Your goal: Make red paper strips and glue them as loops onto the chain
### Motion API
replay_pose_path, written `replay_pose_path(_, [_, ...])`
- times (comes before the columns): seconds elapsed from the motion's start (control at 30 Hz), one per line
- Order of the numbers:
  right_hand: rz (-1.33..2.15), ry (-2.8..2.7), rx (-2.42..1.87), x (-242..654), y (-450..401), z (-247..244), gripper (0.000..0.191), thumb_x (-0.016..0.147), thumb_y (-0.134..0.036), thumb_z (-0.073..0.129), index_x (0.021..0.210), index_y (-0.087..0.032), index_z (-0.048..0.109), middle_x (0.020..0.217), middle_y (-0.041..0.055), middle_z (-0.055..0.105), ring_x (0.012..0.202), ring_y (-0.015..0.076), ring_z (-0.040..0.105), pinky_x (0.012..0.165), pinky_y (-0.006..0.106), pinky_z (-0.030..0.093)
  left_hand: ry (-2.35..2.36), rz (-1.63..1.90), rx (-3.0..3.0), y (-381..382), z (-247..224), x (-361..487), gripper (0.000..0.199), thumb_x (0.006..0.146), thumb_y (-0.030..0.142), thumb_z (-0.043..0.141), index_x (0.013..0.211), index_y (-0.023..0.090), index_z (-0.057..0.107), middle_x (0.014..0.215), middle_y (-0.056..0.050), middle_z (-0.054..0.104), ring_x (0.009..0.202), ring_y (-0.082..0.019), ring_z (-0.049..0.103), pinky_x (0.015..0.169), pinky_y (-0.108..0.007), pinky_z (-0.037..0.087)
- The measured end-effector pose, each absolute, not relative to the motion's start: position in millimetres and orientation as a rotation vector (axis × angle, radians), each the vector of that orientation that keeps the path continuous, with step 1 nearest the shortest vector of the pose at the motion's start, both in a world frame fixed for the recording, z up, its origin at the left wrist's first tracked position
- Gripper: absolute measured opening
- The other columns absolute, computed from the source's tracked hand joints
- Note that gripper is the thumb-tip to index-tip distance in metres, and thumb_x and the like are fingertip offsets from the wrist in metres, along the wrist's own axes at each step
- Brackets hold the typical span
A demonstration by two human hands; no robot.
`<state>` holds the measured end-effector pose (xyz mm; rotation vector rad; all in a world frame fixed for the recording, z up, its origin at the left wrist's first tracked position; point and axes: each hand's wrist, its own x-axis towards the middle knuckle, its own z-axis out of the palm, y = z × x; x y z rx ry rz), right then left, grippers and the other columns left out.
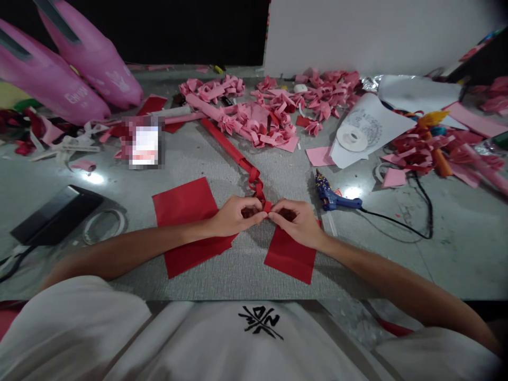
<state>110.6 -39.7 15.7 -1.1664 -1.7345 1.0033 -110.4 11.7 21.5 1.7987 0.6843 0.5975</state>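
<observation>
A red paper chain (256, 182) of small linked loops runs down the middle of the table from a long rolled red paper tube (223, 138). At its near end, my left hand (238, 214) pinches the last red loop from the left. My right hand (296, 219) pinches the same loop from the right, thumbs almost meeting. Under my left forearm lie large red paper sheets (184, 201), and a smaller red square of paper (291, 256) is partly beneath my right hand. A blue glue gun (337, 201) rests to the right, apart from my hand.
Pink paper flowers and curls (257, 119) crowd the back. A white tape roll (352, 137) sits on a printed paper cone (369, 124). At left are a black box-shaped device (57, 214), a clear tape ring (103, 226) and pink bottles (93, 55). The glue gun's cord (400, 230) curves right.
</observation>
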Motion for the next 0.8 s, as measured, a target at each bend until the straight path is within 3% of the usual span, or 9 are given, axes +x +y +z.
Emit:
replay_pose_path(0.47, [1.123,-1.730,-1.099,111.7,-39.2,14.8,0.032,0.099,-0.047,0.067,0.084,-0.019,0.065,0.067,-0.0018,0.063,0.059,0.0117,0.056,0.057,0.025,0.042,0.706,0.641,1.890,9.3,24.0,-111.9,0.029,0.099,0.039,0.064,0.082,0.016,0.067,0.065,0.001,0.066,0.054,-0.008,0.056,0.051,-0.017,0.042])
replay_pose_path(0.8, [1.182,-1.627,-1.164,111.7,-39.4,16.0,0.026,0.102,-0.045,0.062,0.096,-0.020,0.068,0.069,-0.0009,0.064,0.058,0.0118,0.056,0.057,0.025,0.044,0.754,0.683,1.849,11.0,20.9,-113.8,0.032,0.099,0.038,0.064,0.077,0.015,0.066,0.065,0.001,0.065,0.052,-0.006,0.054,0.051,-0.017,0.041])
